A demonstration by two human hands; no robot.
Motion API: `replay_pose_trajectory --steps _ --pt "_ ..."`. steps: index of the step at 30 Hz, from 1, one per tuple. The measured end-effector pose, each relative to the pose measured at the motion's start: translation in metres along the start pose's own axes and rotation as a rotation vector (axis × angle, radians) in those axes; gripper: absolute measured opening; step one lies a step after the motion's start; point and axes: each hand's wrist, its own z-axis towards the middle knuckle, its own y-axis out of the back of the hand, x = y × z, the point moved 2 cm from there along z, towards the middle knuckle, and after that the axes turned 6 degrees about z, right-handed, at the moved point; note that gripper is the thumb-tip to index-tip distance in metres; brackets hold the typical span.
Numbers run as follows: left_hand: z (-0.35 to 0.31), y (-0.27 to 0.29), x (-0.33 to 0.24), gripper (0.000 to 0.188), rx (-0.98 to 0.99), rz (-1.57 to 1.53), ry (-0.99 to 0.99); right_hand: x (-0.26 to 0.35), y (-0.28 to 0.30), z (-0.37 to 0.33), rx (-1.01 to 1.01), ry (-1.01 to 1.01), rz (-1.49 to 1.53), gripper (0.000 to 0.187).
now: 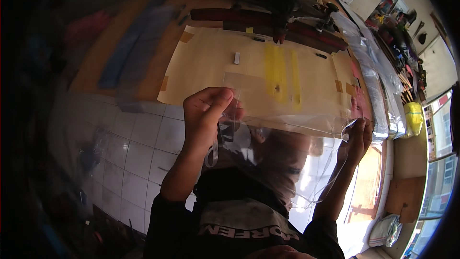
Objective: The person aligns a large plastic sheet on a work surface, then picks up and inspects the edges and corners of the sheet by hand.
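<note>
A clear, thin plastic sheet (258, 151) is stretched between my hands at the near edge of the table and hangs down in front of my body. My left hand (208, 108) pinches its upper left part between thumb and fingers. At the other side, my right hand (357, 139) grips the right edge, where a small whitish piece (345, 137) shows by the fingers. A pale looped strip (212, 153) dangles below my left hand. Whether the plastic is one layer or two, I cannot tell.
Ahead, a cream paper sheet (201, 67) with yellow strips (275, 72) is taped to the table. A dark machine with a long red bar (225, 17) stands behind it. Blue folded plastic (134, 50) lies left; clear plastic (369, 67) lies along the right edge.
</note>
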Motion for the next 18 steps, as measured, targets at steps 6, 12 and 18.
replay_pose_trajectory --steps 6,12,18 --pt "-0.002 -0.001 -0.008 0.018 -0.052 0.084 -0.197 0.015 -0.008 -0.003 -0.027 0.130 -0.074 0.019" --pt "0.000 -0.021 -0.062 0.020 -0.096 0.248 -0.534 0.076 -0.052 0.006 -0.052 0.446 -0.377 0.018" --pt "0.042 -0.021 -0.079 0.023 -0.105 0.475 -0.259 0.071 -0.064 0.055 0.174 0.120 -0.587 0.025"
